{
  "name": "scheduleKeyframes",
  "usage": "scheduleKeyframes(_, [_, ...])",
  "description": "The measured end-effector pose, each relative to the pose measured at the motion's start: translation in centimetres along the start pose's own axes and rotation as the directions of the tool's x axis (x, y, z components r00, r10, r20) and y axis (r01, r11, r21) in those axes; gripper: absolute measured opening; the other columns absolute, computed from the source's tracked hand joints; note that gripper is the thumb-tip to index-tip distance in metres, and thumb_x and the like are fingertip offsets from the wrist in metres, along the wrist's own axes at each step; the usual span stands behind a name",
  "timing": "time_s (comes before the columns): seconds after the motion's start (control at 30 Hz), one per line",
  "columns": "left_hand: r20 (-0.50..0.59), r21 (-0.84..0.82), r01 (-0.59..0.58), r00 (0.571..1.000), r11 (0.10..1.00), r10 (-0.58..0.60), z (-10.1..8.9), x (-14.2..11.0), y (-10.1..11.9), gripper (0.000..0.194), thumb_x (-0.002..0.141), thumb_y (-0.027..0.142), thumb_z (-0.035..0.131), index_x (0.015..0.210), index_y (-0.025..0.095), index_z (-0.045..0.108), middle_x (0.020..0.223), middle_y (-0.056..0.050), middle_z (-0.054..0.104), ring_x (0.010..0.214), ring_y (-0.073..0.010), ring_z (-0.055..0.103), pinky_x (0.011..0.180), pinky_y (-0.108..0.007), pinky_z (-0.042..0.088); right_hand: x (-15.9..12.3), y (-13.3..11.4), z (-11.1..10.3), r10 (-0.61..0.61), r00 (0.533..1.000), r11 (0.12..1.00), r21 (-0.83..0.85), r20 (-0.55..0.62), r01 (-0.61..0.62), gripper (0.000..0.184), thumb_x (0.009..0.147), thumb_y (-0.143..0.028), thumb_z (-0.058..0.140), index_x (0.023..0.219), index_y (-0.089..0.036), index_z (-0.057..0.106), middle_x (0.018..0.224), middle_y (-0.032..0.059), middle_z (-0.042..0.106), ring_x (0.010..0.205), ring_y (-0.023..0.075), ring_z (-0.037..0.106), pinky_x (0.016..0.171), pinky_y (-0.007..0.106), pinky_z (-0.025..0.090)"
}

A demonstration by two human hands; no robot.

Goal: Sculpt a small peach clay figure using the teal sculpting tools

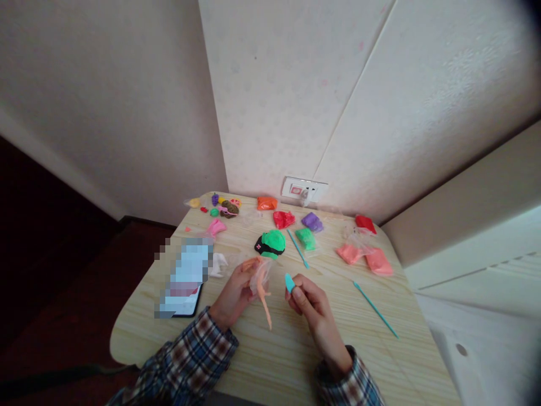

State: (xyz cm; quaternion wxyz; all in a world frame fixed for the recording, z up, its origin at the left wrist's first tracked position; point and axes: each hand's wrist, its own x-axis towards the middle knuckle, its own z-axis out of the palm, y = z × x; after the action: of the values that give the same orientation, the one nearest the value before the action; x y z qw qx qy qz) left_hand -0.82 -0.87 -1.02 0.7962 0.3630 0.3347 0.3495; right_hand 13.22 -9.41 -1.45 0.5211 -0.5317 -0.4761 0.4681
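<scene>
My left hand (236, 290) is closed on a clear plastic bag of peach modelling clay (264, 299). A long thin strand of the clay hangs from the bag toward the table. My right hand (310, 301), fingers closed, grips a teal clay knife (289, 282) with its flat rounded blade pointing up and to the left. The blade is apart from the clay, and the rest of the tool is hidden in the hand. Just beyond my hands lies a green and black clay piece (270, 243) shaped like a cap, with a small pink mark on its black part.
A phone (186, 276) lies at left. Two thin teal clay tools (298, 248) (375, 309) lie on the wooden table (262, 361). Bagged clay in red (283, 219), purple (311, 221), green (306, 238) and coral (378, 261) sits behind. Small clay figures (228, 208) are back left; a wall socket (304, 188) is behind.
</scene>
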Motion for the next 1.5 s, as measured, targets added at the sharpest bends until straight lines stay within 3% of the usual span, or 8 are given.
scheduleKeyframes(0.17, [-0.13,0.015,-0.101,0.986,0.995,0.102,-0.6,0.2,-0.4,0.037,0.072,0.047,0.071,0.072,0.017,0.049,0.055,0.008,0.038,0.047,-0.005,0.031,0.043,-0.017,0.026,0.4,0.2,-0.9,-0.041,0.985,0.964,-0.267,-0.167,-0.005,0.033,0.093,-0.044,0.038,0.075,-0.02,0.052,0.068,-0.001,0.048,0.064,0.0138,0.044,0.06,0.026,0.033])
scheduleKeyframes(0.43, [-0.079,0.231,-0.263,0.954,0.937,0.288,-0.5,-0.1,0.0,0.031,0.081,0.046,0.061,0.072,0.018,0.049,0.056,0.007,0.044,0.049,-0.0084,0.042,0.047,-0.02,0.037,-0.6,1.9,-5.0,-0.22,0.945,0.633,-0.772,-0.243,-0.051,0.018,0.087,-0.033,0.052,0.098,-0.023,0.062,0.105,0.0082,0.06,0.103,0.0267,0.051,0.09,0.045,0.033])
scheduleKeyframes(0.53, [-0.061,0.343,-0.271,0.949,0.899,0.309,-0.2,-0.4,0.1,0.022,0.081,0.039,0.061,0.084,0.018,0.055,0.061,0.005,0.054,0.056,-0.0114,0.05,0.056,-0.023,0.043,-0.9,0.8,-4.2,-0.248,0.935,0.762,-0.647,-0.256,0.025,0.024,0.091,-0.038,0.045,0.104,-0.023,0.059,0.111,0.0089,0.06,0.109,0.0253,0.051,0.095,0.043,0.035])
scheduleKeyframes(0.7, [-0.028,0.458,-0.252,0.955,0.852,0.297,-0.2,-0.4,0.2,0.016,0.078,0.029,0.065,0.088,0.018,0.06,0.077,0.0,0.062,0.071,-0.0157,0.058,0.065,-0.024,0.045,-0.1,-1.0,-0.6,-0.048,0.999,0.946,-0.321,0.022,0.052,0.031,0.089,-0.043,0.049,0.111,-0.021,0.051,0.084,0.0032,0.066,0.08,0.0182,0.062,0.075,0.03,0.046])
scheduleKeyframes(0.83, [-0.076,0.297,-0.186,0.973,0.937,0.217,-0.5,-0.1,0.0,0.021,0.075,0.03,0.068,0.089,0.018,0.058,0.075,0.001,0.062,0.069,-0.0149,0.059,0.064,-0.023,0.044,0.6,-0.6,-0.7,0.036,0.998,0.947,-0.316,-0.048,-0.049,0.021,0.088,-0.038,0.052,0.097,-0.02,0.059,0.06,-0.0027,0.058,0.059,0.0145,0.056,0.061,0.026,0.042])
scheduleKeyframes(1.0, [-0.073,0.104,-0.127,0.988,0.986,0.135,-0.8,0.1,-0.1,0.03,0.072,0.029,0.07,0.098,0.017,0.062,0.084,-0.001,0.064,0.074,-0.015,0.059,0.07,-0.027,0.046,0.2,-0.1,-3.3,-0.02,0.947,0.975,-0.216,-0.32,-0.053,0.023,0.088,-0.04,0.052,0.091,-0.02,0.061,0.064,-0.0008,0.057,0.063,0.0145,0.053,0.062,0.027,0.041])
scheduleKeyframes(1.2, [0.009,0.136,-0.096,0.995,0.986,0.096,-1.0,0.1,-0.6,0.031,0.072,0.025,0.071,0.101,0.019,0.065,0.093,-0.002,0.065,0.084,-0.0169,0.06,0.076,-0.027,0.045,0.0,-0.7,-2.2,0.018,0.963,0.999,0.039,-0.27,-0.008,0.017,0.092,-0.036,0.046,0.096,-0.022,0.055,0.088,0.0017,0.059,0.072,0.0129,0.05,0.072,0.027,0.043])
scheduleKeyframes(1.5, [0.042,0.299,-0.107,0.994,0.948,0.099,-1.1,0.0,-0.7,0.032,0.074,0.022,0.065,0.106,0.017,0.062,0.102,-0.004,0.067,0.096,-0.0196,0.059,0.083,-0.027,0.045,0.7,-1.4,-1.4,-0.133,0.979,0.929,-0.364,-0.153,0.069,0.025,0.093,-0.035,0.042,0.102,-0.024,0.062,0.089,0.0036,0.061,0.078,0.0161,0.054,0.074,0.029,0.044])
